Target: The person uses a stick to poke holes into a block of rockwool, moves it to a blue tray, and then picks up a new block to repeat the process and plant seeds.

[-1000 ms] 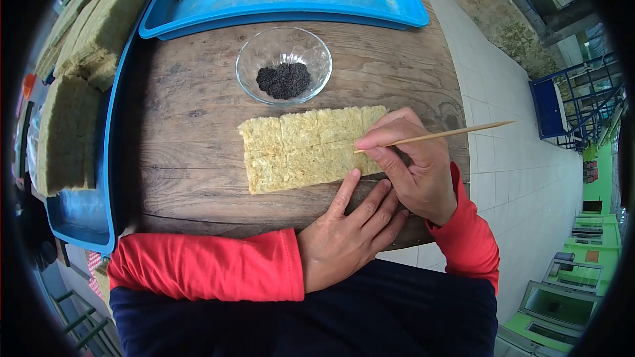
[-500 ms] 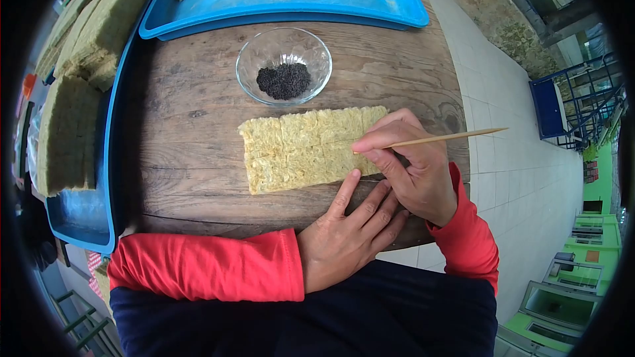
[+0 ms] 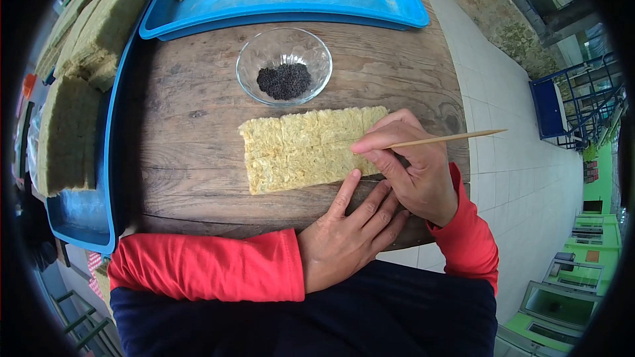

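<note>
Rockwool slab (image 3: 297, 149) lies flat on the wooden surface (image 3: 192, 139), beyond the left hand (image 3: 347, 238), whose spread index fingertip touches its near edge; the right hand (image 3: 417, 165) pinches a wooden skewer (image 3: 456, 137) over its right end.

Wooden table (image 3: 188, 86) | blue tray (image 3: 297, 12) | glass bowl (image 3: 319, 63) | yellowish fibrous slab (image 3: 301, 149)

Wooden stick (image 3: 456, 137): outer end shifted slightly, now a bit closer to fibrous slab (image 3: 297, 150) than 1 s ago.
</note>
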`<state>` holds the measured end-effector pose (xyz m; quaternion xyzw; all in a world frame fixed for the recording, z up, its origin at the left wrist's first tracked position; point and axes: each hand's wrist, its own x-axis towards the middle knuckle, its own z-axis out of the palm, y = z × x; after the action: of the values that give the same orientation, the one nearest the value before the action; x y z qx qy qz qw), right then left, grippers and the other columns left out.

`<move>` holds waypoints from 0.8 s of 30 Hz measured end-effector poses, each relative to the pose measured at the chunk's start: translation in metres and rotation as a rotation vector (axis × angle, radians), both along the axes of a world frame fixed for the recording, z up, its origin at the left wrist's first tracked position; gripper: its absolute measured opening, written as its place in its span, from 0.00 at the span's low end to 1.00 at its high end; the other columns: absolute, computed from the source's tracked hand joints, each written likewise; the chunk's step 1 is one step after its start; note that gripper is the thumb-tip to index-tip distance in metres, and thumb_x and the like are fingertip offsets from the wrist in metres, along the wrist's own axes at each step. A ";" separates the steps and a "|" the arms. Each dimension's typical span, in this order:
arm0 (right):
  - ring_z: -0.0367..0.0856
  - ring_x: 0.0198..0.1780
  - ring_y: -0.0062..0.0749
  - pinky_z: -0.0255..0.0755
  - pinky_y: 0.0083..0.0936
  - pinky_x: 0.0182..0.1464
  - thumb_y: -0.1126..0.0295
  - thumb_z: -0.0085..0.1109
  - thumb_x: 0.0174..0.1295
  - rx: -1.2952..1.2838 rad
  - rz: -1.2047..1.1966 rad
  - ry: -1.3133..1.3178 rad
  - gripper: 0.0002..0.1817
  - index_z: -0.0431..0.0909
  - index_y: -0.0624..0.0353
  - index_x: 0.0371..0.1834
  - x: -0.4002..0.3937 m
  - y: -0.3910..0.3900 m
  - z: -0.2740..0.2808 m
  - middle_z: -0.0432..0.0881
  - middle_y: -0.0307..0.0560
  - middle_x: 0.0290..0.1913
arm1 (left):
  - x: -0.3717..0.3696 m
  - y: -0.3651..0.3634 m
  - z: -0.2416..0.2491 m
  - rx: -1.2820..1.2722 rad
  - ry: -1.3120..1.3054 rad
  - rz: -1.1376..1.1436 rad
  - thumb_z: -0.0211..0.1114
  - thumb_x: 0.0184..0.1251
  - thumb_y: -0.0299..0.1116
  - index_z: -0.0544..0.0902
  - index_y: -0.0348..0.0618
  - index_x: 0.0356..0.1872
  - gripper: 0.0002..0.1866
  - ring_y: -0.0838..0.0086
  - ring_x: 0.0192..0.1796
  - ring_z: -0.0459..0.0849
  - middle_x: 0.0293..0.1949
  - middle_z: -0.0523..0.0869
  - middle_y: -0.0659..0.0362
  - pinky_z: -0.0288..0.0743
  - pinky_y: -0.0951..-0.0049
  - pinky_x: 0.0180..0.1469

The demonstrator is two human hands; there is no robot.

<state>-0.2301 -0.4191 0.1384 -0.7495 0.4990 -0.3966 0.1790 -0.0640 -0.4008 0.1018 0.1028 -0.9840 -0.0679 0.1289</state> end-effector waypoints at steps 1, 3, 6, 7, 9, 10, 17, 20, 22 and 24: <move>0.76 0.38 0.34 0.71 0.26 0.39 0.79 0.60 0.56 0.001 0.002 0.004 0.05 0.82 0.59 0.33 0.000 0.000 0.000 0.82 0.42 0.31 | 0.000 0.000 0.000 -0.003 0.004 0.003 0.67 0.45 0.53 0.68 0.52 0.63 0.40 0.58 0.68 0.62 0.60 0.70 0.56 0.42 0.33 0.67; 0.76 0.38 0.34 0.71 0.26 0.39 0.79 0.60 0.56 0.002 0.003 0.008 0.05 0.82 0.59 0.33 0.000 0.000 0.000 0.82 0.42 0.31 | 0.000 0.000 0.000 -0.009 0.006 0.005 0.66 0.46 0.53 0.68 0.52 0.63 0.39 0.58 0.68 0.62 0.60 0.71 0.56 0.42 0.33 0.68; 0.76 0.38 0.34 0.71 0.26 0.39 0.79 0.60 0.56 0.010 0.003 0.001 0.05 0.82 0.59 0.34 0.000 0.000 0.000 0.82 0.42 0.31 | 0.000 0.000 -0.001 -0.012 0.010 0.005 0.66 0.46 0.53 0.68 0.52 0.62 0.39 0.58 0.68 0.62 0.60 0.71 0.56 0.42 0.33 0.68; 0.76 0.38 0.34 0.71 0.26 0.39 0.79 0.59 0.56 0.001 0.005 0.005 0.05 0.82 0.59 0.33 0.000 0.000 0.000 0.82 0.42 0.31 | 0.000 0.000 -0.001 -0.009 0.011 0.002 0.66 0.46 0.53 0.68 0.52 0.62 0.39 0.58 0.68 0.62 0.60 0.71 0.55 0.41 0.33 0.68; 0.76 0.38 0.34 0.71 0.26 0.39 0.79 0.59 0.56 -0.008 0.007 0.010 0.04 0.82 0.59 0.33 0.000 0.000 0.000 0.81 0.42 0.31 | 0.000 0.001 0.000 -0.010 0.007 0.003 0.66 0.46 0.53 0.68 0.52 0.62 0.39 0.58 0.69 0.62 0.60 0.71 0.55 0.41 0.33 0.68; 0.76 0.37 0.33 0.71 0.25 0.39 0.78 0.59 0.57 0.002 -0.005 -0.006 0.04 0.82 0.59 0.34 0.000 0.000 0.001 0.81 0.43 0.31 | 0.000 0.001 0.000 -0.012 0.003 0.004 0.66 0.45 0.53 0.68 0.52 0.62 0.39 0.58 0.69 0.62 0.60 0.71 0.55 0.42 0.33 0.68; 0.76 0.36 0.31 0.70 0.24 0.38 0.77 0.58 0.60 0.000 -0.017 -0.052 0.03 0.80 0.60 0.36 -0.003 0.000 -0.003 0.78 0.45 0.32 | 0.000 0.001 0.000 -0.018 -0.005 0.011 0.66 0.46 0.55 0.68 0.52 0.63 0.40 0.59 0.69 0.61 0.62 0.70 0.55 0.42 0.33 0.68; 0.76 0.36 0.31 0.70 0.24 0.38 0.77 0.58 0.59 -0.007 -0.015 -0.051 0.03 0.80 0.60 0.35 -0.003 0.000 -0.004 0.79 0.45 0.32 | 0.000 0.001 0.000 -0.022 -0.005 0.013 0.66 0.46 0.55 0.68 0.52 0.63 0.40 0.60 0.69 0.61 0.62 0.70 0.55 0.42 0.33 0.67; 0.76 0.36 0.31 0.70 0.24 0.38 0.77 0.58 0.59 -0.006 -0.017 -0.045 0.03 0.80 0.60 0.35 -0.003 0.000 -0.003 0.79 0.45 0.32 | 0.000 0.001 0.000 -0.021 -0.001 0.016 0.66 0.46 0.55 0.68 0.52 0.62 0.39 0.60 0.69 0.61 0.62 0.70 0.55 0.42 0.34 0.67; 0.76 0.36 0.31 0.70 0.24 0.38 0.77 0.58 0.59 -0.005 -0.019 -0.038 0.03 0.80 0.60 0.35 -0.002 0.000 -0.003 0.79 0.45 0.32 | 0.000 0.001 0.000 -0.020 -0.002 0.014 0.66 0.46 0.55 0.68 0.52 0.62 0.39 0.60 0.69 0.61 0.62 0.70 0.55 0.42 0.34 0.68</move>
<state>-0.2326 -0.4190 0.1359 -0.7373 0.5017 -0.4138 0.1829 -0.0642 -0.3998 0.1018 0.1083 -0.9840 -0.0572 0.1295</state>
